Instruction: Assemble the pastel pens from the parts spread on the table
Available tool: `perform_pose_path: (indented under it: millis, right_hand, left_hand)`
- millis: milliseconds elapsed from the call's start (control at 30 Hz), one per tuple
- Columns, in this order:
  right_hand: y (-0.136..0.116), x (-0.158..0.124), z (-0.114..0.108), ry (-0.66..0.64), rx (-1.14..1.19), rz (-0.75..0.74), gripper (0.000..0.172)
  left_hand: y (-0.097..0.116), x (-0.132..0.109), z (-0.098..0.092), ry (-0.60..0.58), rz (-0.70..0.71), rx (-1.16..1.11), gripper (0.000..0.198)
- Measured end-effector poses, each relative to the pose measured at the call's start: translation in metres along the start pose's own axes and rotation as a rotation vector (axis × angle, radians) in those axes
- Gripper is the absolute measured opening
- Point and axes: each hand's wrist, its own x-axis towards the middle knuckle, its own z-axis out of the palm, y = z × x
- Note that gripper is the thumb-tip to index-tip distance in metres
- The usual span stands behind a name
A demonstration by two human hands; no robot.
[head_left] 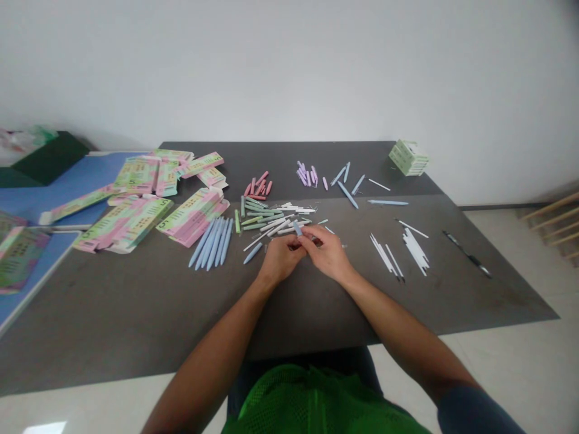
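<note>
Dark table (pixel 136 313): a blue pen piece (pixel 297 229) is pinched between the left hand (pixel 280 259) and right hand (pixel 328 253). Just beyond, mixed pen parts (pixel 271 218) are heaped. Blue barrels (pixel 212 243) are laid in a row to the left, white refills (pixel 416 250) to the right.

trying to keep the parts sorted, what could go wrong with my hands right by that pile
1. The small blue piece at the fingertips of the left hand and right hand could slip into the mixed pile of pen parts just beyond and get lost.
2. A left wrist swing might scatter the row of blue barrels beside it.
</note>
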Motion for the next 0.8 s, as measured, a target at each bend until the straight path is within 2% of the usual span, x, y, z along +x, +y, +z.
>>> perform_pose_path:
  millis: [200,300,367,433,533,667,800]
  right_hand:
    - [-0.007,-0.006,0.003,0.005,-0.098,-0.185,0.023]
    - [-0.007,-0.007,0.005,0.032,-0.135,-0.212,0.023]
    - [-0.006,-0.007,0.006,0.04,-0.138,-0.203,0.023]
    - [-0.006,-0.006,0.006,0.033,-0.134,-0.175,0.023]
    - [-0.009,-0.005,0.005,0.026,-0.117,-0.12,0.023]
    - [-0.011,-0.003,0.001,0.057,-0.04,-0.012,0.018]
    - [-0.008,0.0,0.0,0.046,0.256,0.232,0.013]
  left_hand:
    - [0.002,0.0,0.001,0.09,-0.018,0.09,0.02]
    - [0.001,-0.001,0.003,0.125,-0.058,0.134,0.021]
    - [-0.001,-0.001,0.005,0.17,-0.074,0.087,0.013]
    - [-0.003,-0.002,0.009,0.221,-0.073,-0.04,0.01]
    - [-0.004,-0.005,0.013,0.246,-0.068,-0.181,0.028]
    - [0.002,-0.009,0.015,0.279,-0.04,-0.086,0.036]
    - [0.006,-0.009,0.014,0.236,-0.02,0.0,0.029]
